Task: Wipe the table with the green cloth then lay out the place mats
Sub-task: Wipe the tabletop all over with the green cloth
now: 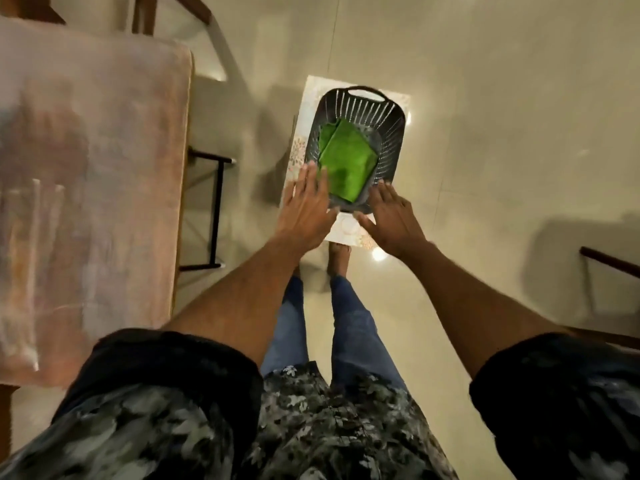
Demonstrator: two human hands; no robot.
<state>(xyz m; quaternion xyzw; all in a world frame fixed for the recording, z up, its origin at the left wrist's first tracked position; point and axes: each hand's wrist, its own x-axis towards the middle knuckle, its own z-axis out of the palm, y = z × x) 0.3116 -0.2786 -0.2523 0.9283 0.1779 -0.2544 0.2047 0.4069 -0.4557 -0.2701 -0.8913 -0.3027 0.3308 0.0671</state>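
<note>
Barely started, I reckon: folded green cloth point(347, 160) sits inside the dark slatted plastic basket point(393, 128), pale patterned place mats point(348, 230) under it. Left hand point(304, 211) and right hand point(391, 216) spread, empty, at the basket's near rim. Table point(86, 188) left of the basket looks unwiped.

Single head-worn wide-angle view, looking steeply down past the person's own torso and legs to the glossy cream tiled floor point(485, 98). Both forearms reach forward from the bottom edge. The pinkish cloth-covered worktop point(90, 168) fills the left side, close and motion-blurred.
</note>
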